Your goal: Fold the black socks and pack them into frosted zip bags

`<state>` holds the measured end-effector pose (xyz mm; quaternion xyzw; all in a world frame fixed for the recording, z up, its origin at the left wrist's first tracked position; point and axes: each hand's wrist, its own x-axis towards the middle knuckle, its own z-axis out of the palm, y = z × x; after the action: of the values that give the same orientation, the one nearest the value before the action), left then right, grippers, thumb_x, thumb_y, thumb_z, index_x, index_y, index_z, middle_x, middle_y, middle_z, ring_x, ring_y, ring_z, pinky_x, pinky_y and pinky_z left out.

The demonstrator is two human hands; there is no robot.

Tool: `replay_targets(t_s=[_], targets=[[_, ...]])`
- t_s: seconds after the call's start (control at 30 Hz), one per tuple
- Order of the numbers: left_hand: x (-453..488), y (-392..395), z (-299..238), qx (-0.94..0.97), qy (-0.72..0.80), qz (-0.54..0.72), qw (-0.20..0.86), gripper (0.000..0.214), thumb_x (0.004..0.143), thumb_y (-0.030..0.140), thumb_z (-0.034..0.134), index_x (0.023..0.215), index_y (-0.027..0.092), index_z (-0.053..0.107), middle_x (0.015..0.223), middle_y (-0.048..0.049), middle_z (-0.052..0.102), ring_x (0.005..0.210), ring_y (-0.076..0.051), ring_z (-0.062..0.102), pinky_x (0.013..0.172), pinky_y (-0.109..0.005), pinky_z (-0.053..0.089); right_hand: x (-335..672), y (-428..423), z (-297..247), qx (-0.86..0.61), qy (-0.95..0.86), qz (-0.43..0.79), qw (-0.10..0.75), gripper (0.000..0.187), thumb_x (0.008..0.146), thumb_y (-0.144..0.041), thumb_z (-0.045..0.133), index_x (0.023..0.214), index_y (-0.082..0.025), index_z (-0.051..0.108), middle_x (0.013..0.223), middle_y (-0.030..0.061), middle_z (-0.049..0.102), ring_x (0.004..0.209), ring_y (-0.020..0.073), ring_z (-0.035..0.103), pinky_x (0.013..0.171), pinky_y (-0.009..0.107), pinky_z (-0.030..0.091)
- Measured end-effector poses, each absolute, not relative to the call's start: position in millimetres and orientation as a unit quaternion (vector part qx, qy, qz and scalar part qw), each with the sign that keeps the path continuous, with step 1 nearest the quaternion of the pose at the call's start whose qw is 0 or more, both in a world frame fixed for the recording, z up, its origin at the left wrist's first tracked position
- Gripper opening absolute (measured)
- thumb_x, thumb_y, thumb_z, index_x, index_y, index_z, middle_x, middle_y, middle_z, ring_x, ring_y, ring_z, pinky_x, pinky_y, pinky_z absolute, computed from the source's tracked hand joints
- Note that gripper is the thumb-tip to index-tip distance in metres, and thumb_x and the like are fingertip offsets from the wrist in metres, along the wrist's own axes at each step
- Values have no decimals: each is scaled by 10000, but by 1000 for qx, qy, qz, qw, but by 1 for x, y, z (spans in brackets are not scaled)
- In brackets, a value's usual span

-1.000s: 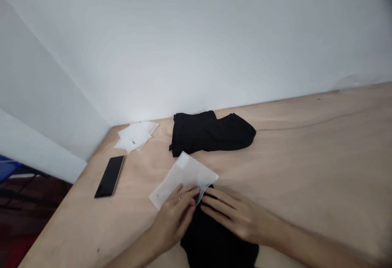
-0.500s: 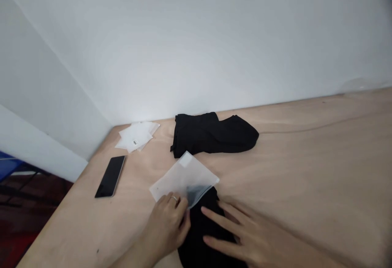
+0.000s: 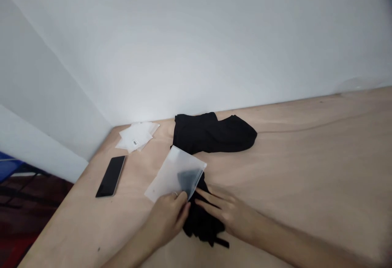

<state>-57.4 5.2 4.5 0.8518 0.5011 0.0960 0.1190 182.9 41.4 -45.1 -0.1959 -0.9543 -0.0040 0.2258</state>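
A black garment (image 3: 202, 223) is being worked into the mouth of a frosted plastic bag (image 3: 173, 174) on the plywood tabletop (image 3: 306, 170), with its end showing through the film and its bulk lying outside. The bag's lower edge is being gripped by the closed left-hand fingers (image 3: 181, 202), while the right-hand fingers (image 3: 214, 204) are being spread against the garment.

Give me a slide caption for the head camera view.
Left hand on a frosted bag, right hand on black cloth.
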Motion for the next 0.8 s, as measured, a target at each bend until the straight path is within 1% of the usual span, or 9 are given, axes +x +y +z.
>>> replay_targets(t_s=[0.07,0.13,0.27,0.33,0.47,0.6,0.67,0.73,0.8], targets=[[-60,7,2,847,513,95,104,182,1010,190,402,850,226,481,754,-31,632,663,-221,629,584,-297,358,184,38,-42,-178,-960,5,216,615,771,58,523,1359,-86,633,1491,171,562,1327,303,586,1050,409,553],[-62,9,3,857,494,101,107,211,1019,183,374,842,225,480,762,-31,630,665,-214,625,589,-296,359,182,35,-39,-135,-963,-3,233,525,835,24,524,1326,-110,655,1447,142,614,1323,282,590,1064,402,541],[-62,10,14,889,416,129,142,260,1041,203,331,807,227,443,750,-17,598,644,-188,586,597,-290,353,170,43,-36,-86,-951,3,298,342,928,-60,543,1233,-100,692,1175,130,766,1182,234,677,1043,372,553],[-62,10,17,896,391,136,162,258,1030,195,336,787,229,414,732,-8,577,631,-178,565,596,-283,347,165,52,-36,-110,-945,25,309,382,910,-53,546,1268,-91,672,1129,134,774,1147,230,695,1028,364,563],[-63,11,12,883,410,141,179,208,974,161,386,778,233,386,677,11,521,576,-168,507,548,-277,289,167,60,-37,-173,-934,38,310,596,811,44,480,1382,-81,596,1275,171,715,1218,250,665,1023,396,572],[-60,9,7,869,418,161,210,225,1003,206,383,780,234,367,685,10,522,580,-164,492,553,-273,279,167,46,-43,-154,-937,32,311,513,846,17,502,1337,-66,627,1293,190,704,1287,289,618,1069,428,543],[-56,6,11,862,406,168,252,243,1004,211,385,766,236,340,671,22,499,574,-153,470,554,-267,277,165,43,-46,-189,-929,53,313,498,855,17,497,1325,-76,635,1275,193,711,1283,302,620,1072,448,540],[-52,3,15,846,411,179,290,265,1005,216,386,750,237,315,647,37,458,560,-141,438,549,-261,270,162,44,-46,-254,-913,84,308,583,792,54,471,1328,-106,633,1273,180,712,1272,305,629,1058,468,549],[-49,0,19,823,428,197,317,285,1013,227,374,736,236,305,635,44,429,557,-134,425,549,-252,276,160,45,-42,-304,-898,105,300,713,685,77,439,1345,-128,616,1276,163,711,1244,297,650,1006,452,587]])
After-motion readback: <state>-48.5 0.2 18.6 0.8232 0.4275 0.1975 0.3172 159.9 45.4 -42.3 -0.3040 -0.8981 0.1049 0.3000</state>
